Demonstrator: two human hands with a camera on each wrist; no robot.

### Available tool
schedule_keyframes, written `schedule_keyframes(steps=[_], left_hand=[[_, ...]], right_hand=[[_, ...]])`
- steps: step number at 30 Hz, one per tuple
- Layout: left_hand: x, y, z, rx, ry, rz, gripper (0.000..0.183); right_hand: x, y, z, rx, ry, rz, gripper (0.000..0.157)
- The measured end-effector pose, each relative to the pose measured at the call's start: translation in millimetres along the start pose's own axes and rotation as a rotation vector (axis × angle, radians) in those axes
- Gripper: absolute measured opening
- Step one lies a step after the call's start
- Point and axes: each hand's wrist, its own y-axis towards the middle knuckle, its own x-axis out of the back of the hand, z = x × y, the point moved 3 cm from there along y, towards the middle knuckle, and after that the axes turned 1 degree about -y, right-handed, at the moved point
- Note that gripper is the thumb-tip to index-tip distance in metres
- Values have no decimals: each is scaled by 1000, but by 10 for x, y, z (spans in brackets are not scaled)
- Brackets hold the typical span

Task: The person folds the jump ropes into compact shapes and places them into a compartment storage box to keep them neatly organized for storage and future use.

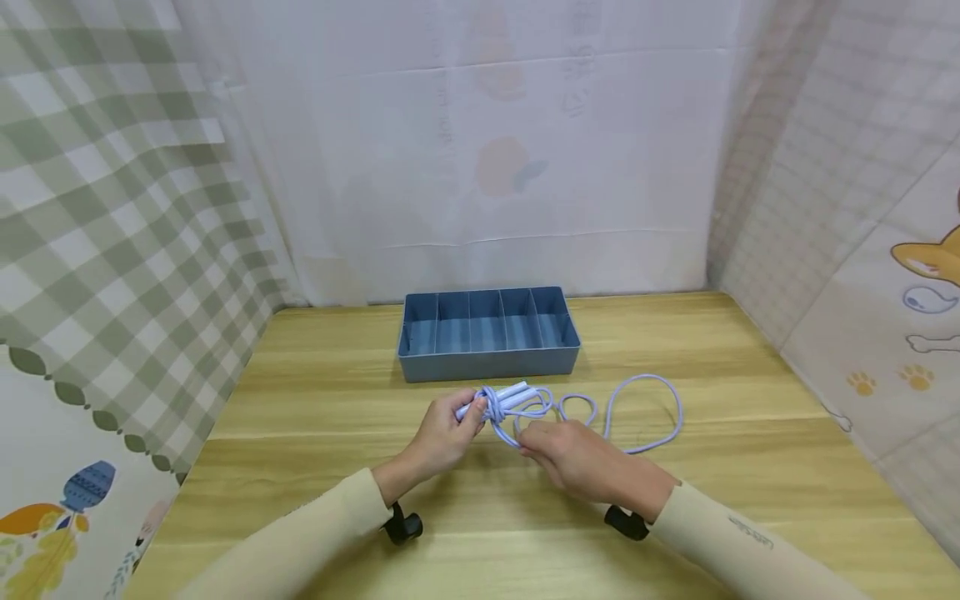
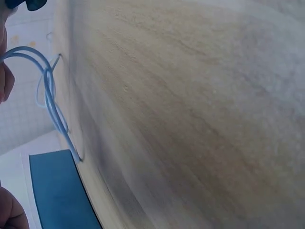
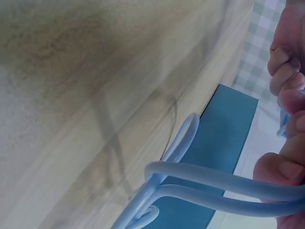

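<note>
In the head view a light blue jump rope [image 1: 630, 382] lies partly on the table, with its two handles [image 1: 517, 395] side by side and cord wound around them. My left hand [image 1: 447, 427] grips the wound handles at their left end. Close by on the right, my right hand [image 1: 567, 454] holds part of the cord between curled fingers. Two strands of cord [image 3: 214, 181] run into the right fingers in the right wrist view. Loose loops trail to the right on the tabletop.
Behind the hands stands a blue-grey box [image 1: 487, 363] with several narrow compartments. The wooden table [image 1: 315, 467] meets a white cloth at the back. Checked cloth [image 1: 135, 183] hangs on the left, and a printed cloth [image 1: 847, 275] on the right.
</note>
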Motion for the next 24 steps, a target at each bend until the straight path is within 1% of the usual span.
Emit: schedule_keyframes(steps=[4,7,11,14,18,20,24], left_hand=[[25,26,32,12,41,-8,27],[50,38,57,25,61,-2,26],[52,10,69,15,97,52,27],[35,-15,57,-14,154,74,23],[30,-46,60,-51,213,94,20],[24,-66,57,-77,224,121,19],[-22,-111,34,-136,229,195,19]], right_hand=[[38,-23,23,-13,22,5,22],[84,-25,40,-2,41,-3,24],[149,-6,57,33,42,-13,20],[202,11,61,58,33,-13,17],[325,31,75,68,52,1,17],[387,44,76,80,67,7,16],[478,99,41,139,65,-10,13]])
